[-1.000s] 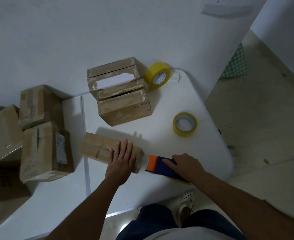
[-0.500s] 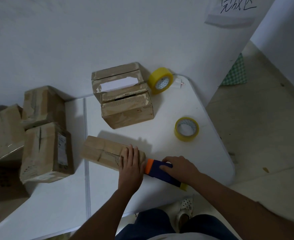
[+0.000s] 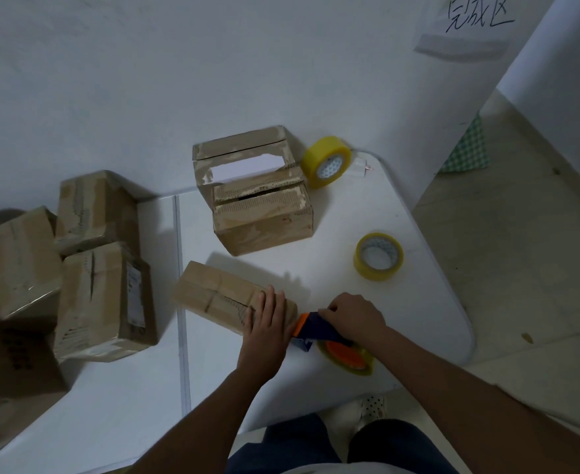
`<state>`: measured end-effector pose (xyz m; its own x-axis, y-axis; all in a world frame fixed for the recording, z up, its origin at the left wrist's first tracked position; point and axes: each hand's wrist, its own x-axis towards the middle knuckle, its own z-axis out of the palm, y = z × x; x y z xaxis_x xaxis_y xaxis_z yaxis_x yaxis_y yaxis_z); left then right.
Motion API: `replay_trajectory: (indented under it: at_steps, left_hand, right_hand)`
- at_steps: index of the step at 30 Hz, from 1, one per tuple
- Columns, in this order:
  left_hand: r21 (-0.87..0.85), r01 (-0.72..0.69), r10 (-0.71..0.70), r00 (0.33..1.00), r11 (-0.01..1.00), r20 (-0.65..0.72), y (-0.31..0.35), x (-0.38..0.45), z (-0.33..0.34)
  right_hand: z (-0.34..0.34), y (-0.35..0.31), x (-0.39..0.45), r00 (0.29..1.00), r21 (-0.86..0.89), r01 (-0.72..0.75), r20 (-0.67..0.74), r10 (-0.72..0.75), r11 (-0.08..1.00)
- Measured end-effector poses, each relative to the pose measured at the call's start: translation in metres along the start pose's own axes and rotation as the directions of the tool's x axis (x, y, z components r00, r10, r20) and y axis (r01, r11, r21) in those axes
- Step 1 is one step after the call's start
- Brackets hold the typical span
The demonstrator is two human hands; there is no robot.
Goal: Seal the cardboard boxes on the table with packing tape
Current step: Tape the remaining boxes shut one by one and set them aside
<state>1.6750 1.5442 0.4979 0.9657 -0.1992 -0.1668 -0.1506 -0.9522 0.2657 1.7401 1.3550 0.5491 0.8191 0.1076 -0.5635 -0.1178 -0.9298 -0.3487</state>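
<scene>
A small flat cardboard box (image 3: 213,295) lies on the white table (image 3: 367,206) in front of me. My left hand (image 3: 268,323) presses flat on its right end, fingers straight. My right hand (image 3: 353,316) grips a blue and orange tape dispenser (image 3: 310,330), whose orange front edge touches the box's right end. The dispenser's yellow tape roll (image 3: 348,359) shows below my wrist. A larger box (image 3: 261,213) with its top flaps ajar stands behind.
Two loose yellow tape rolls sit on the table, one upright (image 3: 327,160) by the wall, one flat (image 3: 378,256) at the right. Several boxes (image 3: 100,295) are stacked at the left. The table's rounded edge (image 3: 466,323) and the floor lie to the right.
My left hand slid from the box's middle to its right end. The dispenser moved left until it met the box and tilted up, baring its tape roll.
</scene>
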Motion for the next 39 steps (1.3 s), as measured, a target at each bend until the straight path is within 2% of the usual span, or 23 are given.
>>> replay_trajectory:
  at_steps: [3,5,8,12,15,18,21,23,24,26,28,31,35,37,39]
  left_hand:
    - [0.145,-0.086,0.08,0.996,0.986,0.046,-0.027,-0.012,0.003]
    - [0.194,-0.104,0.086,0.991,0.975,0.101,-0.043,-0.016,0.0]
    - [0.212,-0.141,0.118,0.986,0.967,0.119,-0.054,-0.015,-0.004]
    - [0.231,-0.209,0.175,0.971,0.95,0.162,-0.063,-0.013,-0.007]
    - [0.278,-0.242,0.212,0.968,0.929,0.135,-0.073,-0.015,-0.013]
    - [0.213,-0.214,0.2,0.976,0.953,0.085,-0.087,-0.018,-0.018]
    - [0.117,-0.199,0.193,0.979,0.973,0.062,-0.101,-0.025,-0.023]
    - [0.085,-0.181,0.176,0.982,0.98,0.066,-0.108,-0.027,-0.023]
    - [0.068,-0.167,0.161,0.983,0.984,0.083,-0.11,-0.027,-0.021]
    - [0.072,-0.161,0.152,0.982,0.984,0.116,-0.113,-0.027,-0.017]
    - [0.108,-0.179,0.163,0.977,0.978,0.14,-0.113,-0.028,-0.011]
    - [0.137,-0.188,0.17,0.976,0.973,0.134,-0.114,-0.026,-0.007]
    - [0.151,-0.203,0.186,0.975,0.967,0.12,-0.115,-0.025,-0.007]
    - [0.143,-0.205,0.186,0.974,0.968,0.131,-0.118,-0.026,-0.007]
    - [0.141,-0.21,0.191,0.972,0.968,0.135,-0.122,-0.029,-0.008]
  right_hand:
    - [-0.003,0.001,-0.003,0.993,-0.285,0.039,-0.092,-0.068,0.958]
    - [-0.013,0.003,0.001,0.987,-0.334,0.049,-0.125,-0.096,0.941]
    - [-0.015,-0.002,0.008,0.981,-0.283,0.104,-0.129,-0.145,0.954]
    - [0.015,-0.011,0.018,0.971,-0.199,0.201,-0.088,-0.222,0.959]
    - [0.028,-0.014,0.023,0.973,-0.187,0.208,-0.059,-0.223,0.96]
    - [0.035,-0.019,0.018,0.959,-0.145,0.273,-0.043,-0.281,0.951]
    - [0.044,-0.024,0.014,0.9,-0.269,0.278,-0.264,-0.348,0.922]
    - [0.057,-0.029,0.007,0.82,-0.178,0.324,-0.437,-0.369,0.929]
    - [0.064,-0.035,0.001,0.823,-0.045,0.377,-0.442,-0.357,0.925]
    - [0.077,-0.051,-0.011,0.901,0.264,0.396,-0.296,-0.317,0.88]
    - [0.088,-0.066,-0.019,0.952,0.389,0.294,-0.04,-0.302,0.873]
    - [0.104,-0.085,-0.015,0.956,0.441,0.206,0.099,-0.275,0.874]
    - [0.112,-0.098,-0.004,0.951,0.404,0.077,0.244,-0.188,0.912]
    - [0.116,-0.098,0.0,0.953,0.368,0.033,0.268,-0.14,0.929]
    - [0.116,-0.092,0.005,0.973,0.342,-0.014,0.222,-0.067,0.939]
